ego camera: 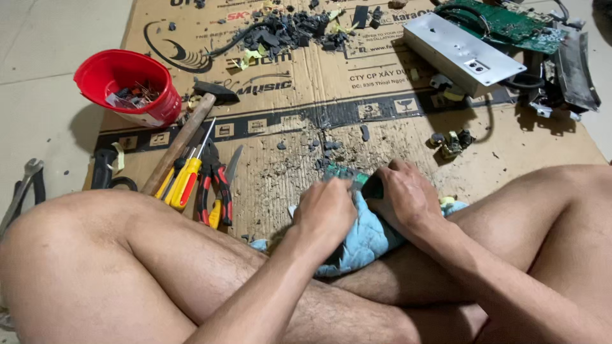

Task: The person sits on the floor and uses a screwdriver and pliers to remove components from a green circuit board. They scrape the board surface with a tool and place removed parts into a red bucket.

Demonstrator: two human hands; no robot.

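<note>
Fingers of our left hand [328, 210] and right hand [408, 194] curl tight on the green board [347, 175] in the blue cloth [366, 239] (a blurry grip), and sharp edges could cut us if it slips.

The left hand [328, 213] and right hand [408, 194] press a green circuit board [347, 175] into a light-blue quilted cloth [366, 239] over crossed legs. A cardboard sheet [382, 137] on the floor carries a hammer [185, 134], yellow screwdrivers [185, 181], red pliers [213, 185], a red bucket [127, 86], and a metal chassis [462, 51].
</note>
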